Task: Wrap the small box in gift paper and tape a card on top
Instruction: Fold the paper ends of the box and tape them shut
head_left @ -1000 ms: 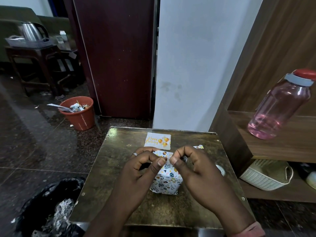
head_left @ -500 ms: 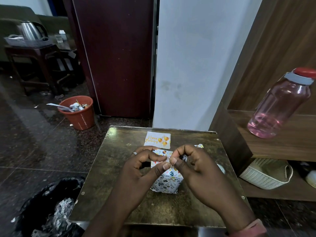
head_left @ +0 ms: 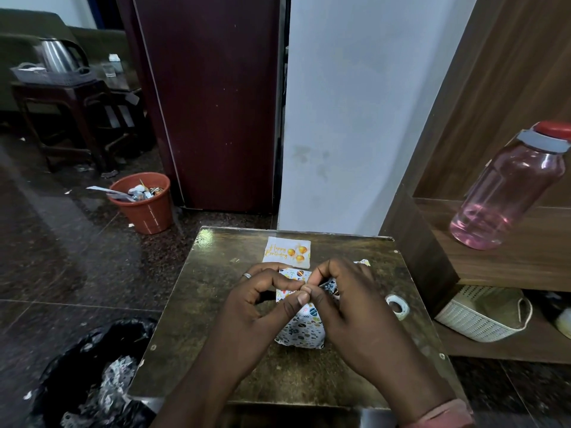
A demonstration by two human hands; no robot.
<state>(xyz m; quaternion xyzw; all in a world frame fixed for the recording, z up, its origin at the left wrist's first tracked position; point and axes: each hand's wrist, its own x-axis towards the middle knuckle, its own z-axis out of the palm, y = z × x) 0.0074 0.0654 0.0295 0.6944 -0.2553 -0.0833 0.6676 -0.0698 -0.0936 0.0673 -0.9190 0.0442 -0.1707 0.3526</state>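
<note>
I see my left hand (head_left: 262, 301) and right hand (head_left: 346, 301) meeting fingertip to fingertip over the wrapped box (head_left: 301, 330). Both pinch tightly; what they pinch I cannot tell. The card (head_left: 286, 252) lies just beyond.

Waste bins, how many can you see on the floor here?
2: an orange bin by the dark door, and a black-bagged bin left of the table. Others may be hidden.

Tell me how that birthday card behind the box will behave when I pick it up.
The birthday card lies flat on the table, so it is probably thin, light and a bit bendy. Lifting an edge may take a fingernail; a push would likely slide it.
</note>
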